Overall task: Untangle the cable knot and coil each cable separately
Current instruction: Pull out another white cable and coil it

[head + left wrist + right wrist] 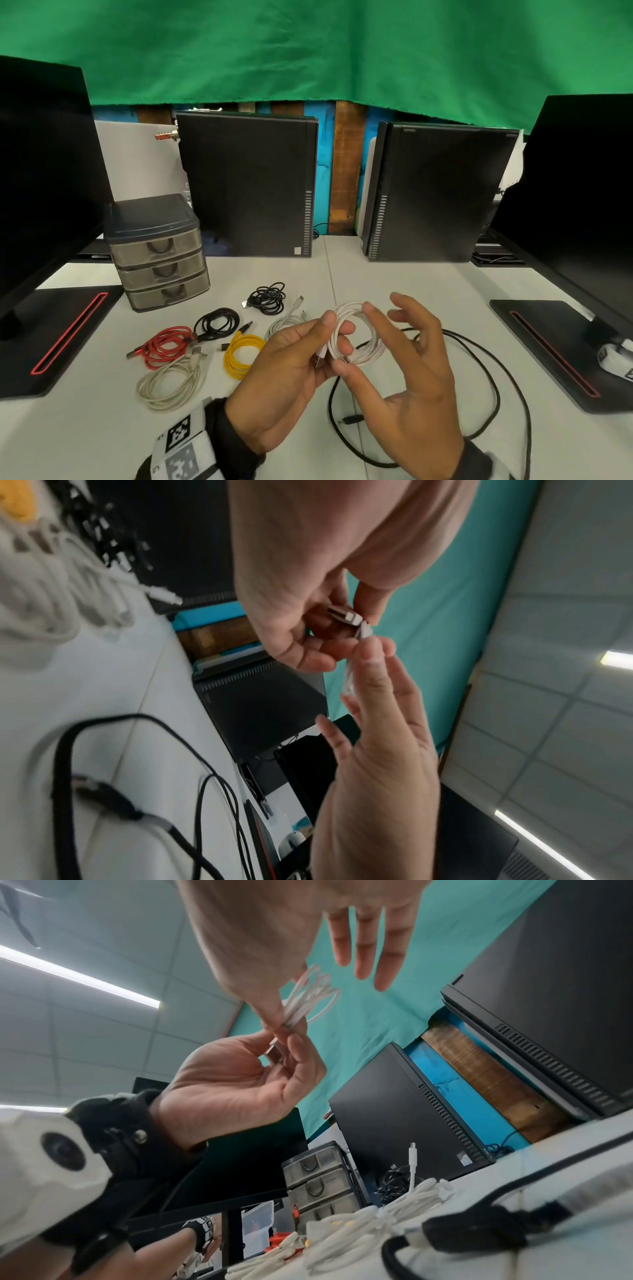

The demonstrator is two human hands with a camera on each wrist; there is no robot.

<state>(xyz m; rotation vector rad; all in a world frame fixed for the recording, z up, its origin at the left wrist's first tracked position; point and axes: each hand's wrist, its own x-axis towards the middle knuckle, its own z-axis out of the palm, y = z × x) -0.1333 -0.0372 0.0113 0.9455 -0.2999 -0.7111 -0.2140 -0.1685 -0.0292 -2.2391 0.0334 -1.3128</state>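
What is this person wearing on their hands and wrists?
Both hands, left hand and right hand, are bare. Each wrist has a dark sleeve cuff. The left wrist carries a white band printed with black-and-white square markers, and a white camera housing.

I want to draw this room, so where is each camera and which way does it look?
Head: worn on the head, looking forward and down at the table; shows both hands around the white coil.
Left wrist: on the left wrist, looking along the left hand; the right hand shows too.
Right wrist: on the right wrist, looking up past the right hand; the left hand and sleeve show.
All share the white coil and both hands.
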